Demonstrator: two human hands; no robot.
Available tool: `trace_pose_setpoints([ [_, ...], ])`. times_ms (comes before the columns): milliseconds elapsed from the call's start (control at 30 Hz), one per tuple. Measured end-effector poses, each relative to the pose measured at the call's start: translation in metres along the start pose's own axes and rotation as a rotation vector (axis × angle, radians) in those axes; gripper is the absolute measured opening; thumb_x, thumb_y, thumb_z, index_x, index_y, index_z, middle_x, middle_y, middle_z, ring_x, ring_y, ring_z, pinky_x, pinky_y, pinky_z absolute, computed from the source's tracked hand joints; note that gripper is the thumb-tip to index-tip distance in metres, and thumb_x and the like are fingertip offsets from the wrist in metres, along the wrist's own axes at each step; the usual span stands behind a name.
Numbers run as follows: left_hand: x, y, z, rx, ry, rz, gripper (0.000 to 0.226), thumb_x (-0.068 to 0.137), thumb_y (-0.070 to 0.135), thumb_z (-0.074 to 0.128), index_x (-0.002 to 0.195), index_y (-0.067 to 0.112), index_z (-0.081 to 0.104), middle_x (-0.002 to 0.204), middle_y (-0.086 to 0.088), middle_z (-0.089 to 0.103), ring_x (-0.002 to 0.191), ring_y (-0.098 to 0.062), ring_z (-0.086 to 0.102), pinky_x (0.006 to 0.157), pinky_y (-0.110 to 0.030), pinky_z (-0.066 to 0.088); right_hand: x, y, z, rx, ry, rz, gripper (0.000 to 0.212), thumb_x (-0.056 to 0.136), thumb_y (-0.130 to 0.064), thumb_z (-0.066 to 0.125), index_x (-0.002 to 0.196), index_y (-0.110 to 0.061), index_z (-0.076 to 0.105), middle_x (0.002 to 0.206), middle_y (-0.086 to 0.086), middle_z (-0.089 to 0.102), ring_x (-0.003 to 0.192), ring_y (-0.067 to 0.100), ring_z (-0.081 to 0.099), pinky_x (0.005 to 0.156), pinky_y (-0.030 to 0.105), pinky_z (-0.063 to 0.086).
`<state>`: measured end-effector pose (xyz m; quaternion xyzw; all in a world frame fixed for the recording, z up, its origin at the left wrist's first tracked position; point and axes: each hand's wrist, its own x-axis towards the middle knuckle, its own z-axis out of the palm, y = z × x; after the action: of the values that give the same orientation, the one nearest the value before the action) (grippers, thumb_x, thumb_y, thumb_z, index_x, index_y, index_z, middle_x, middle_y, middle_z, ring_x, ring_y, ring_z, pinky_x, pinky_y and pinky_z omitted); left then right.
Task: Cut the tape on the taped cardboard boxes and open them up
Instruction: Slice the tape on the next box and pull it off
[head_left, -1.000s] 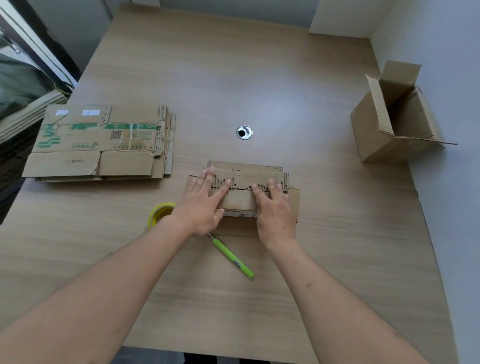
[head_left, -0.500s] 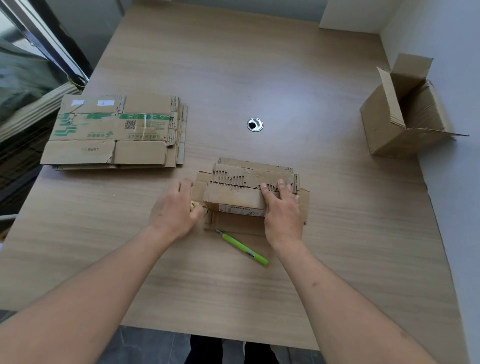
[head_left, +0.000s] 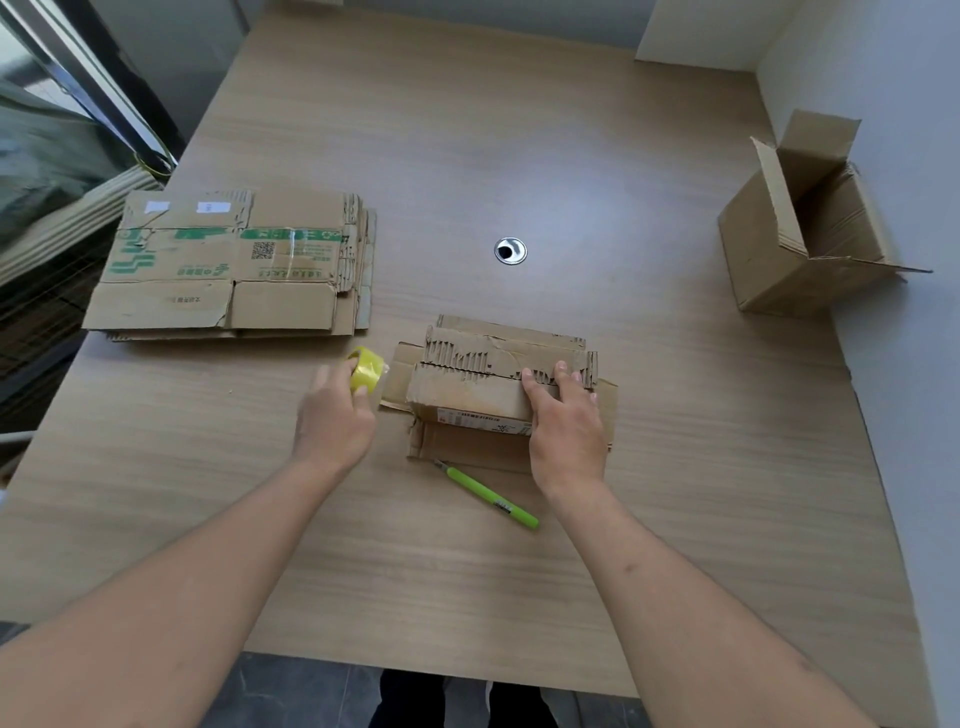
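Two hands busy: left hand (head_left: 335, 415) grips yellow tape roll (head_left: 366, 370), right hand (head_left: 563, 415) presses flat on folded box (head_left: 467, 389). Prob. taping step; cutter (head_left: 485, 494) idle on bench (head_left: 519, 156).

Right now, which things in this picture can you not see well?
Head view:
- Tape roll: partly hidden by the left hand.
- Box top: its right part is under the right hand.
- Knife blade: too small.
- Open box: inside is blurred.

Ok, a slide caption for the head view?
Left hand holds tape roll; right hand presses box; cutter lies on table.
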<state>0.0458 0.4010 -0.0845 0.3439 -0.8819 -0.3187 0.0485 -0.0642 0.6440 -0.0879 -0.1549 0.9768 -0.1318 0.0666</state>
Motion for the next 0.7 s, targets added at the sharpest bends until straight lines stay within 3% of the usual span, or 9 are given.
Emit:
trace_pose_setpoints([
  [167, 0.018, 0.052, -0.021, -0.197, 0.024, 0.358, 0.044, 0.099, 0.012, 0.054, 0.142, 0.004, 0.059, 0.11, -0.004, 0.053, 0.099, -0.022, 0.055, 0.086, -0.028, 0.042, 0.0, 0.003, -0.005, -0.074, -0.016, -0.048, 0.054, 0.102, -0.011, 0.056, 0.147, -0.039, 0.051, 0.161, 0.01, 0.039, 0.145, 0.034, 0.04, 0.116, 0.046, 0.033],
  [300, 0.026, 0.104, -0.02, -0.19, -0.126, 0.596, 0.043, 0.096, 0.014, 0.053, 0.137, 0.006, 0.064, 0.105, -0.008, 0.055, 0.095, -0.018, 0.053, 0.088, -0.02, 0.042, 0.003, 0.01, -0.002, -0.032, 0.039, -0.053, 0.041, 0.098, -0.022, 0.066, 0.134, -0.041, 0.064, 0.146, 0.01, 0.056, 0.119, 0.037, 0.058, 0.098, 0.048, 0.047],
  [400, 0.029, 0.136, -0.011, -0.145, -0.34, 0.623, 0.043, 0.093, 0.018, 0.051, 0.131, 0.007, 0.067, 0.105, -0.006, 0.058, 0.092, -0.014, 0.053, 0.082, -0.014, 0.039, 0.005, 0.017, -0.003, 0.084, 0.109, -0.073, 0.03, 0.096, -0.03, 0.068, 0.124, -0.039, 0.071, 0.137, 0.006, 0.062, 0.111, 0.035, 0.058, 0.092, 0.048, 0.049],
  [500, 0.034, 0.151, 0.0, 0.008, -0.524, 0.588, 0.047, 0.09, 0.026, 0.046, 0.128, 0.007, 0.067, 0.109, -0.006, 0.06, 0.099, -0.016, 0.052, 0.089, -0.026, 0.039, 0.01, 0.025, -0.01, 0.157, 0.058, -0.077, 0.033, 0.092, -0.033, 0.072, 0.125, -0.032, 0.069, 0.137, 0.0, 0.06, 0.118, 0.031, 0.054, 0.097, 0.046, 0.044],
  [600, 0.038, 0.157, 0.008, 0.056, -0.567, 0.538, 0.032, 0.101, 0.017, 0.051, 0.127, 0.009, 0.067, 0.109, -0.002, 0.057, 0.102, -0.018, 0.051, 0.094, -0.035, 0.04, 0.013, 0.028, -0.016, 0.182, -0.002, -0.078, 0.046, 0.089, -0.035, 0.073, 0.134, -0.028, 0.062, 0.135, -0.004, 0.06, 0.12, 0.027, 0.052, 0.099, 0.043, 0.042],
  [700, 0.04, 0.16, 0.016, 0.076, -0.576, 0.525, 0.026, 0.104, 0.009, 0.053, 0.127, 0.009, 0.066, 0.108, 0.001, 0.055, 0.102, -0.018, 0.05, 0.087, -0.028, 0.034, 0.014, 0.025, -0.02, 0.254, 0.011, -0.096, 0.041, 0.088, -0.027, 0.075, 0.128, -0.028, 0.066, 0.128, -0.004, 0.062, 0.118, 0.027, 0.053, 0.097, 0.044, 0.042],
])
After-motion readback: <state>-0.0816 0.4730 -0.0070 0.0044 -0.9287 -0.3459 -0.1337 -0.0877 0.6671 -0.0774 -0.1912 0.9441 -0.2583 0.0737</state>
